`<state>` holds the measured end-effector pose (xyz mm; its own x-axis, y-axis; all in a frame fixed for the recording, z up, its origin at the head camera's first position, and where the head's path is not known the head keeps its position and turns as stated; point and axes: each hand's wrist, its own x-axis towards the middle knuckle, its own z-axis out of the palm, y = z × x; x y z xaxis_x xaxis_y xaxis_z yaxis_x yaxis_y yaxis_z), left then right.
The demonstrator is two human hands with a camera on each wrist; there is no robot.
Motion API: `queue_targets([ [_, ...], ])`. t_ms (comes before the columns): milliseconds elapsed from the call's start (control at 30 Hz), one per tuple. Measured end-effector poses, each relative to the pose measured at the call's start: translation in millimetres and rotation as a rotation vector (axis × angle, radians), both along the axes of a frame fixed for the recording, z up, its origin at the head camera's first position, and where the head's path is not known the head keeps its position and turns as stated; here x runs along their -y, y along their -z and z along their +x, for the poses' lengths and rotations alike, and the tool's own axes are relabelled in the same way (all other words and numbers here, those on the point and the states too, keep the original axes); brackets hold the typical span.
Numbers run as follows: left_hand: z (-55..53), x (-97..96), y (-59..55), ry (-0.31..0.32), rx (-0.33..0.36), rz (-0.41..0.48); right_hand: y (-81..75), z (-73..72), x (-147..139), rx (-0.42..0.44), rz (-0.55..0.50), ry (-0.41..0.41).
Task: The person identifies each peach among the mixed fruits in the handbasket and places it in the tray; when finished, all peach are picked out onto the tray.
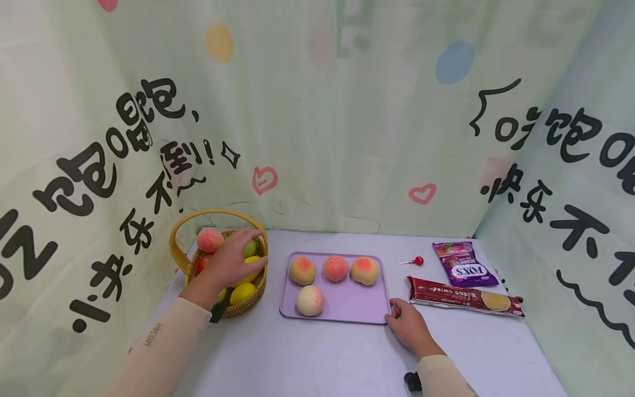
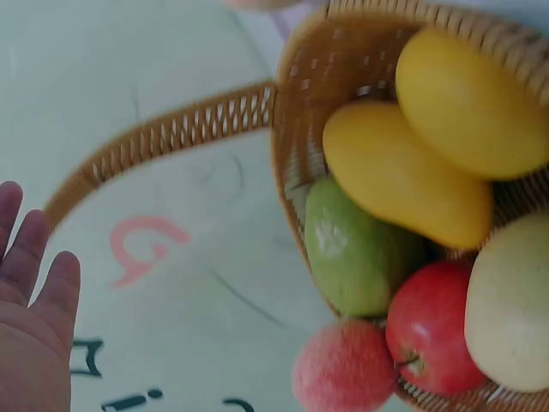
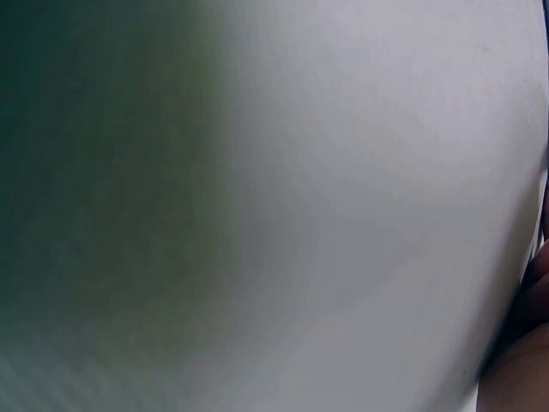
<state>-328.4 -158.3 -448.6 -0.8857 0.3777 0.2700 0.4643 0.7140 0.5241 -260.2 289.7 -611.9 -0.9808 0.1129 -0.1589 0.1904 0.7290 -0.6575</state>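
My left hand point(image 1: 230, 264) hovers over a woven basket point(image 1: 260, 295) of fruit, its fingers stretched out and holding nothing. In the left wrist view, the basket holds a pink peach point(image 2: 345, 367), a red apple point(image 2: 433, 326), a green mango point(image 2: 356, 249), yellow mangoes point(image 2: 407, 172) and a pale green round fruit point(image 2: 515, 300). A purple tray point(image 1: 347, 303) carries several peaches point(image 1: 335, 268), three in a back row and one pale one point(image 1: 310, 301) at front left. My right hand point(image 1: 409, 328) pinches the tray's front right corner. The right wrist view is mostly blurred.
Right of the tray lie a red lollipop point(image 1: 419, 261), a purple snack bag point(image 1: 463, 264) and a long dark red packet point(image 1: 466, 296). The basket's tall handle point(image 1: 218, 211) arches above the fruit. Printed curtains point(image 1: 347, 138) enclose the white table point(image 1: 297, 358) at the back and sides.
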Motion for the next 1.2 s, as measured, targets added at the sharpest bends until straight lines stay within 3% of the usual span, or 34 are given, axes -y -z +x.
queue_targets([
  [267, -16.3, 22.4, -0.5, -0.079, 0.010, 0.029, -2.6, -0.6, 0.7, -0.001, 0.003, -0.004],
  [600, -28.9, 43.1, 2.5, -0.143, 0.017, 0.048, -4.3, -0.6, 3.5, 0.009, -0.001, 0.002],
  [933, -50.4, 62.0, 11.0, -0.249, 0.136, 0.062, -4.7, -1.7, 3.2, 0.014, -0.005, -0.004],
  [1200, -68.0, 70.7, 21.3, -0.293, 0.202, -0.033, -1.6, -1.2, 1.0, 0.003, -0.002, 0.005],
])
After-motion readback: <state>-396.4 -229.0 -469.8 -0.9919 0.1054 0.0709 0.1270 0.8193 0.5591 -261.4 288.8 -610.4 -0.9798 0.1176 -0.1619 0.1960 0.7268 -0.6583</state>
